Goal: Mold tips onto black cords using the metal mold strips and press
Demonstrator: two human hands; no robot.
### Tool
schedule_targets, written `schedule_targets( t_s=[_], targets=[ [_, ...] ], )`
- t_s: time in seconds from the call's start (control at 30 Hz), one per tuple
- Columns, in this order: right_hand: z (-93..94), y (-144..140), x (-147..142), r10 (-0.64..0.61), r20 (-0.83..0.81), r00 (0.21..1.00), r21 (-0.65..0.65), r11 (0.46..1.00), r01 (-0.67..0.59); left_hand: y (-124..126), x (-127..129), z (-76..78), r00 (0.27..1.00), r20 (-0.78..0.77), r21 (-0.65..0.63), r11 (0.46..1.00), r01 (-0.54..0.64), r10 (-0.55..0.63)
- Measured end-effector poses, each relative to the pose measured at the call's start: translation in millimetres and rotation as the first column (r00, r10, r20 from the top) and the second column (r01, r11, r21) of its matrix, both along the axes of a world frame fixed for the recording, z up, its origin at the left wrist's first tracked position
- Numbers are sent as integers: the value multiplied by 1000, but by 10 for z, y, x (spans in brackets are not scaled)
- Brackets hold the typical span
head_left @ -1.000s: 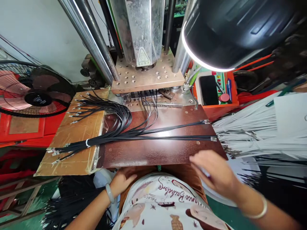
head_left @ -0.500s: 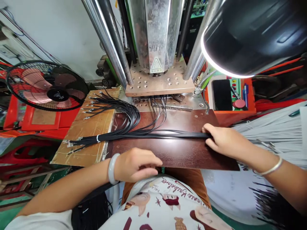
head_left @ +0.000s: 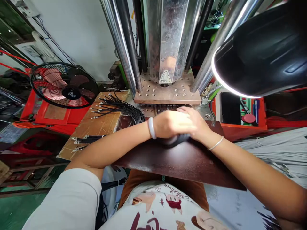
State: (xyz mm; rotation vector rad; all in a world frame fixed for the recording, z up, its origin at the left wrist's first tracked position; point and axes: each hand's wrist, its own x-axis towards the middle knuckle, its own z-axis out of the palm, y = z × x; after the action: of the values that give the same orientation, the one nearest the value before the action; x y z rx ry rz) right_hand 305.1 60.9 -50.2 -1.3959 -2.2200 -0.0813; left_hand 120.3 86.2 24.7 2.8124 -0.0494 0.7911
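Note:
My left hand (head_left: 170, 124), with a pale bangle on its wrist, reaches across to my right hand (head_left: 195, 123), and the two overlap in front of the press. A dark, blurred bend of the black cable bundle (head_left: 178, 139) shows under them; my right hand is closed on it. The left fingers are smeared and partly hidden, so their grip does not show. More black cables (head_left: 134, 111) curve left to loose ends with small metal connectors. Further bundled ends (head_left: 92, 138) lie behind my left forearm on the cardboard (head_left: 105, 123).
A press with a drilled plate (head_left: 168, 92) and metal columns stands just beyond my hands. The brown board (head_left: 172, 163) lies beneath them. A black lamp (head_left: 259, 51) hangs at right. A fan (head_left: 70, 92) stands left, an orange tray (head_left: 254, 127) with a phone right.
My right hand has moved left and inward from the board's right side, bringing the cable end with it. My left hand has risen from the front edge to meet it.

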Motion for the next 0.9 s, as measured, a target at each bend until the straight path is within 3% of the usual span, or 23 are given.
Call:
schedule_targets(
  t_s=[0.03,0.1,0.13,0.2,0.33,0.43,0.5,0.6,0.7,0.83,0.9],
  targets=[
    [-24,70,-36,-40,49,998,-41,998,42,46,-51,-30,987,79,-130,983,-129,140],
    [-49,160,-55,-88,161,983,-100,989,105,106,-158,-38,905,181,-426,860,-281,385],
    [-57,169,-39,-102,197,975,-123,984,128,111,-198,-16,873,191,-538,791,-290,449],
    [-77,91,29,-74,203,976,-136,985,103,68,-230,55,865,183,-636,727,-258,467],
    [-148,-396,210,81,121,989,-124,990,-66,-89,-123,53,868,162,-664,703,-256,469],
    [-125,-782,270,119,42,992,-144,983,-112,-125,-2,-179,884,41,-651,683,-330,466],
    [-48,-903,258,94,-30,995,-176,979,-98,-113,47,-350,870,-61,-667,628,-400,489],
    [77,-844,199,-40,-209,977,-169,986,4,-85,59,-481,846,-135,-744,512,-430,515],
    [115,-651,115,-153,-415,897,-221,973,64,-73,26,-474,867,-120,-816,449,-364,484],
    [84,-501,10,-163,-572,804,-402,910,-101,-106,0,-431,872,-69,-849,430,-306,485],
    [93,-500,-9,-143,-601,787,-424,891,-162,-135,15,-419,861,-87,-854,407,-323,500]
  ],
)
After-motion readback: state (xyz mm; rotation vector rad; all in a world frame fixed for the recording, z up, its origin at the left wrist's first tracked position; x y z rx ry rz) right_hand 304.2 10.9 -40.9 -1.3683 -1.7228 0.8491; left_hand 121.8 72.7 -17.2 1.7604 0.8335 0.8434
